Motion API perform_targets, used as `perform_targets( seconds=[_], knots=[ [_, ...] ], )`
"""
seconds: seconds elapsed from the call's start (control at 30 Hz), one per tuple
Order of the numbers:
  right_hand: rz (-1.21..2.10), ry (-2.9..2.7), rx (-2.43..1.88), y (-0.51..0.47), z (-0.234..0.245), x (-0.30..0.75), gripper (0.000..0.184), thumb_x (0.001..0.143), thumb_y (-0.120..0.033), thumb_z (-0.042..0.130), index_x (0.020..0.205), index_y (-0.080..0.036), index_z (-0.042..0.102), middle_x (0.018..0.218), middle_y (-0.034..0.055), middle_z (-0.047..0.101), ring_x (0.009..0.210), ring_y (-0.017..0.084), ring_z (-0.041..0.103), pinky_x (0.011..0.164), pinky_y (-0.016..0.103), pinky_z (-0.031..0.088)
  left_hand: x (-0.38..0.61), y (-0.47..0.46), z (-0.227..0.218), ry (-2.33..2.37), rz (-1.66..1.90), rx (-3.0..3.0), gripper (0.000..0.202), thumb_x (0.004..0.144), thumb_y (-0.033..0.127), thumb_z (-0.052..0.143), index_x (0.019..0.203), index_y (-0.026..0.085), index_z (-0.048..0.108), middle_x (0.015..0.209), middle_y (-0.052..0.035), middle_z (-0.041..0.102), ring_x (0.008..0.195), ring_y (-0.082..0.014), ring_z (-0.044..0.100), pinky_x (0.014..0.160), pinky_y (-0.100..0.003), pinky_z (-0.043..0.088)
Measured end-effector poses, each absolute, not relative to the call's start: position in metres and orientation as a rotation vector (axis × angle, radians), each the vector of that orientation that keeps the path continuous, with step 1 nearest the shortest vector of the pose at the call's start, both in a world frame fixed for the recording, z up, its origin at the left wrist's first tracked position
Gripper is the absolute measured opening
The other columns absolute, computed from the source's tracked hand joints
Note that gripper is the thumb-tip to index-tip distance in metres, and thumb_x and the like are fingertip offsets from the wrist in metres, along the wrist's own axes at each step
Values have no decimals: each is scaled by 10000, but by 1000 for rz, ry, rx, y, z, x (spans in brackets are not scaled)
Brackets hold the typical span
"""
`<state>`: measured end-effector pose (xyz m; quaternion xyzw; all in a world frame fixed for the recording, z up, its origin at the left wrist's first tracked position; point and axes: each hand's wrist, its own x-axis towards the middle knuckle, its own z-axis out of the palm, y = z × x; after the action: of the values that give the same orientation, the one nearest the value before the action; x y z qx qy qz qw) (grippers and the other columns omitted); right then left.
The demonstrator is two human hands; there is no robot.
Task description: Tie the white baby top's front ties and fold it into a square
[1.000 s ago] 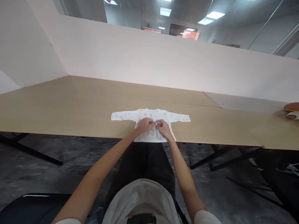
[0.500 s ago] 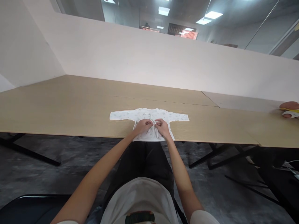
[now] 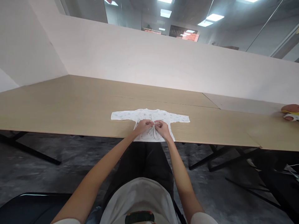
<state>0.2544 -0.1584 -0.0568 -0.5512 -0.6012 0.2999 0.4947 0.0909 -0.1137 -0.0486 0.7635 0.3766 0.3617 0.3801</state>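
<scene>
Baby shirt [image 3: 149, 115] flat on table [image 3: 70, 109], under your fingers | sleeves [image 3: 123, 115] spread to either side of them | left hand [image 3: 143, 126] and right hand [image 3: 162, 129] meet at its front | fingers [image 3: 152, 123] closed, pinching white ties [image 3: 154, 133] between them

pale partition wall [image 3: 149, 59]; wooden table [image 3: 70, 105]; grey floor [image 3: 35, 165]
</scene>
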Motion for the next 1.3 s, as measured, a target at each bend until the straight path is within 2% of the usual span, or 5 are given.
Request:
perform_targets(
  seconds=[0.23, 0.6, 0.83, 1.17, 1.3],
  knots=[
    [686, -1498, -1338, -159, -59, 254, 318, 671, -188, 502, 954, -202, 647, 768, -3, 688, 682, 143, 623, 687, 256, 491, 90, -117, -45, 927, 885, 2006, 347, 795, 493, 574, 853, 188, 730, 862, -55, 734, 833, -197, 647, 767, -286, 497],
    [719, -1439, -1383, -159, -57, 253, 231, 607, -196, 530, 821, -203, 617, 672, -33, 620, 663, 141, 590, 678, 257, 467, 94, -117, -44, 1034, 868, 2129, 198, 706, 294, 517, 734, 186, 681, 734, -32, 687, 713, -175, 591, 688, -277, 459],
    [724, -1385, -1376, -159, -57, 254, 230, 598, -239, 530, 815, -204, 596, 671, -28, 611, 664, 151, 590, 668, 268, 471, 94, -115, -49, 1085, 848, 2144, 196, 708, 300, 509, 702, 175, 660, 637, -7, 619, 624, -153, 534, 609, -266, 408],
    [710, -1397, -1397, -157, -57, 255, 211, 611, -201, 528, 808, -198, 604, 695, -22, 639, 675, 146, 605, 681, 264, 470, 92, -112, -52, 1093, 890, 2189, 149, 698, 245, 571, 756, 184, 694, 644, 3, 597, 629, -143, 533, 614, -256, 409],
    [657, -1467, -1415, -158, -60, 253, 201, 632, -176, 522, 806, -195, 621, 694, -17, 648, 652, 139, 602, 671, 258, 468, 92, -110, -56, 1102, 892, 2244, 152, 687, 228, 593, 779, 188, 706, 686, -9, 628, 672, -155, 562, 661, -264, 442]
  ],
)
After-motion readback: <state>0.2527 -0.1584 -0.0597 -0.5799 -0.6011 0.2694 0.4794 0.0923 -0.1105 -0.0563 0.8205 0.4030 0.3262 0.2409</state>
